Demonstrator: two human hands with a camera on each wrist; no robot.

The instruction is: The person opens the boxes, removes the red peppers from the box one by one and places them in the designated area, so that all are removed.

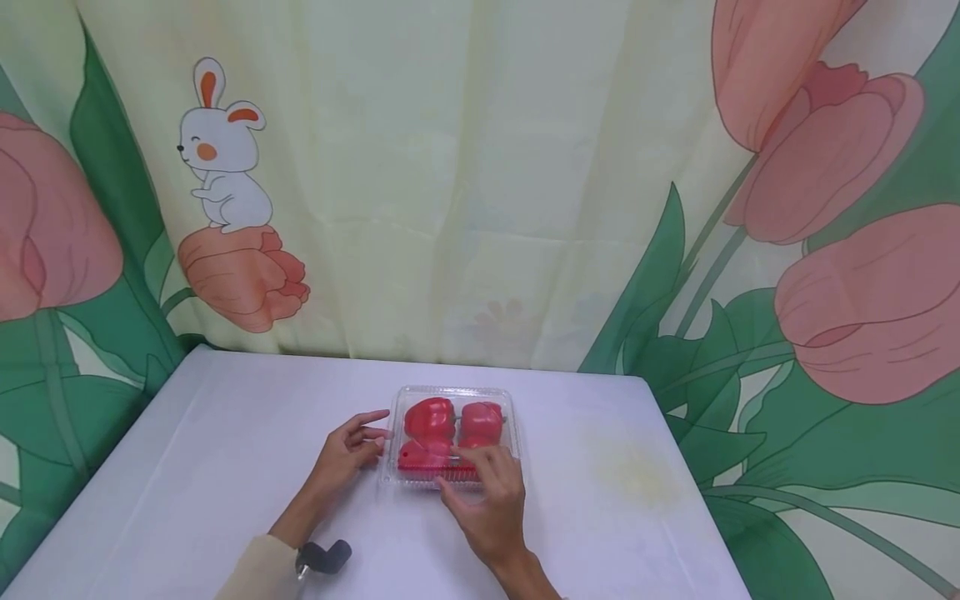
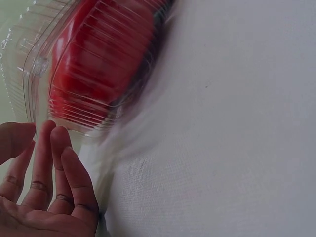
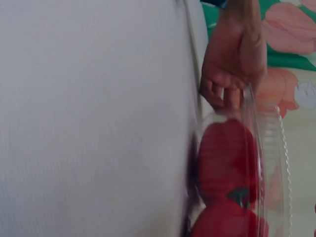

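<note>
A clear plastic clamshell box [image 1: 450, 392] stands on the table with several red bell peppers [image 1: 431, 418] inside. Its lid lies over the peppers; in the right wrist view a green stem [image 3: 240, 196] shows through the plastic. My left hand [image 1: 347, 454] is at the box's left side, fingers spread and fingertips right at the rim. Seen from the left wrist, those fingers [image 2: 43, 168] reach up to the box's ribbed corner. My right hand [image 1: 491, 500] grips the near edge, thumb low at the front and a bent index finger on the lid.
A white cloth covers the table [image 1: 600, 483]. Behind it hangs a curtain [image 1: 450, 208] printed with tulips and a rabbit. A black wrist-worn device [image 1: 326, 557] juts out beside the left sleeve [image 1: 258, 571].
</note>
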